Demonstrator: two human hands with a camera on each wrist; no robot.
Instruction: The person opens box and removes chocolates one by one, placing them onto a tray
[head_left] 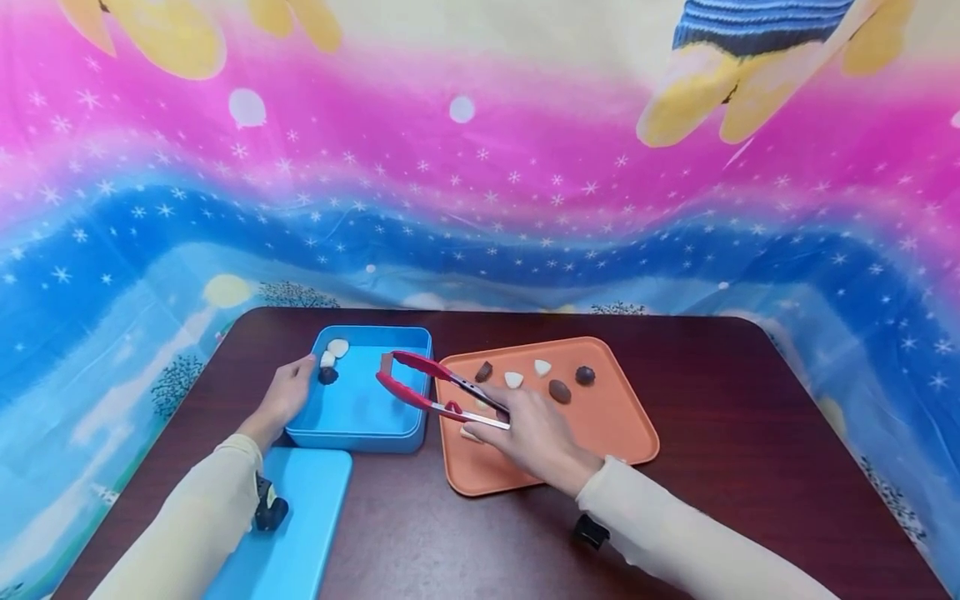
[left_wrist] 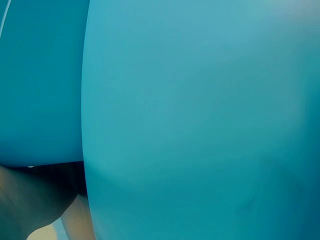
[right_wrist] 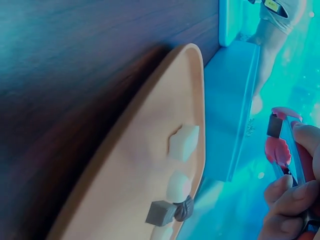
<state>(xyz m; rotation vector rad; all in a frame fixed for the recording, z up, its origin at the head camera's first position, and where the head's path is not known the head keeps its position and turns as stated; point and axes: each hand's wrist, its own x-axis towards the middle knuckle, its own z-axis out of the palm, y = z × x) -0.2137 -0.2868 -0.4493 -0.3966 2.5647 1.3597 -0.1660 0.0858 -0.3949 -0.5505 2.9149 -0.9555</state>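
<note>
My right hand [head_left: 536, 433] grips red-tipped metal tongs [head_left: 408, 396] over the blue box [head_left: 420, 442]. Between the tong tips is a small brown block [right_wrist: 274, 125], which looks like a chocolate. Inside the box, along its left side, sit white pieces [head_left: 338, 348] and one dark round piece [head_left: 327, 376]. My left hand [head_left: 285, 398] touches the box's left wall with its fingers extended; part of it is hidden in the left wrist view. Right of the box, an orange tray [head_left: 600, 433] bears several white and brown pieces, among them an oval brown one [head_left: 559, 391].
A flat light-blue lid [head_left: 300, 517] lies in front of the box, under my left forearm. Box, lid and tray rest on a dark brown table [head_left: 712, 400]. A patterned cloth [head_left: 480, 208] hangs behind and around the table.
</note>
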